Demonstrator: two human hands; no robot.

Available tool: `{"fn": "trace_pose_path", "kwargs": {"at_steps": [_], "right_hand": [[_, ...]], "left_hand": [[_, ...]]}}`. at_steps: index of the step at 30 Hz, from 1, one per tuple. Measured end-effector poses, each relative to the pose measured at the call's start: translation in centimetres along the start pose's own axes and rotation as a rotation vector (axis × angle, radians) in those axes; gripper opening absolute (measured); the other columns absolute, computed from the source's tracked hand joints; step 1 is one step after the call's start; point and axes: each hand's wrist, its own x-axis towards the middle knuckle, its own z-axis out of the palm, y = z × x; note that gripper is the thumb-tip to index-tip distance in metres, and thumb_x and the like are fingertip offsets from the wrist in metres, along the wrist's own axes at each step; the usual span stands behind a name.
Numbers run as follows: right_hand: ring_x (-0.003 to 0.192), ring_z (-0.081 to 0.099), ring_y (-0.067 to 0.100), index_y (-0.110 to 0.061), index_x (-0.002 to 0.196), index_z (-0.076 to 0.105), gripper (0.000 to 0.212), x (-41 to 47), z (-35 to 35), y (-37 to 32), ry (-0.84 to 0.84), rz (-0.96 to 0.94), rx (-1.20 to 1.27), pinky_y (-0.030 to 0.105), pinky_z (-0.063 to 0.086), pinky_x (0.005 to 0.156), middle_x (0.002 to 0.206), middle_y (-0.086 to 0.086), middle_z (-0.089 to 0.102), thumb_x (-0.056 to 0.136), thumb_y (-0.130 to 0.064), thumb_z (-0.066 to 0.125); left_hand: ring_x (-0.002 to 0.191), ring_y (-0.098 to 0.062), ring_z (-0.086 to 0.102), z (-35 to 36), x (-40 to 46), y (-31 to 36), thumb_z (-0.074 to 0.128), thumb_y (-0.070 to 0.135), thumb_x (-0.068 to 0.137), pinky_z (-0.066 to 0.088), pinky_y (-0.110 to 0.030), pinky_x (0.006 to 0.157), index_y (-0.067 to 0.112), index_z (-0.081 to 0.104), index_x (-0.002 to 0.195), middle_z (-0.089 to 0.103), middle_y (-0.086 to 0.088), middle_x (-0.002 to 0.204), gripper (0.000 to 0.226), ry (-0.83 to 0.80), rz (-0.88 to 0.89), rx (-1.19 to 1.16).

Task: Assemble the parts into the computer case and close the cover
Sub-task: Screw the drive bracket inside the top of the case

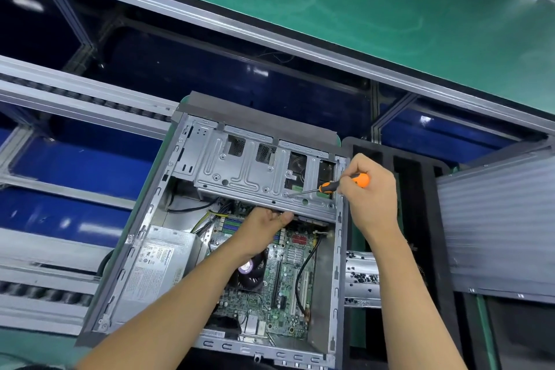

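Observation:
An open grey computer case (156,204) lies on its side in the middle of the view, its motherboard (288,288) and silver power supply (159,261) showing. A metal drive cage (249,165) spans the far end of the case. My right hand (369,189) grips an orange-and-black screwdriver (330,186), whose tip touches the cage's top plate near its front edge. My left hand (264,228) reaches inside the case and holds the underside of the cage's front edge, fingers curled beneath it and partly hidden.
A black foam tray (420,189) stands right of the case. A small metal tray (360,276) with several dark screws sits beside the case's right wall. A ribbed grey panel (495,228) lies at far right. Conveyor rails (75,93) run on the left.

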Motion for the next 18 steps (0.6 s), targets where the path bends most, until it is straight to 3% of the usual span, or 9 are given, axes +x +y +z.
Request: {"fn": "trace_pose_path", "kwargs": {"at_steps": [5, 11, 18], "right_hand": [[0.057, 0.045, 0.008, -0.021, 0.064, 0.053, 0.005, 0.1, -0.1, -0.6, -0.006, 0.014, -0.037, 0.031, 0.037, 0.057, 0.061, -0.009, 0.054, 0.068, -0.018, 0.056], [0.059, 0.047, 0.016, -0.02, 0.067, 0.054, 0.007, 0.3, -0.2, -1.2, -0.016, 0.004, -0.105, 0.033, 0.04, 0.057, 0.063, -0.005, 0.057, 0.072, -0.017, 0.058], [0.063, 0.052, 0.017, -0.024, 0.07, 0.052, 0.003, 0.7, 0.0, -2.5, -0.041, -0.076, -0.287, 0.03, 0.036, 0.057, 0.064, -0.007, 0.058, 0.071, -0.026, 0.053]], "left_hand": [[0.037, -0.004, 0.024, 0.0, 0.0, 0.2, 0.06, 0.06, 0.081, 0.03, -0.017, 0.044, 0.019, 0.033, 0.058, 0.025, 0.013, 0.041, 0.054, -0.002, 0.008, -0.009], [0.039, -0.006, 0.025, 0.0, 0.1, -0.1, 0.062, 0.049, 0.092, 0.035, -0.029, 0.06, 0.018, 0.034, 0.058, 0.026, 0.011, 0.043, 0.054, -0.002, 0.005, -0.027], [0.043, -0.01, 0.023, 0.0, 0.1, -0.1, 0.061, 0.06, 0.082, 0.025, -0.031, 0.058, 0.016, 0.035, 0.058, 0.026, 0.004, 0.048, 0.056, -0.013, 0.018, -0.037]]}}
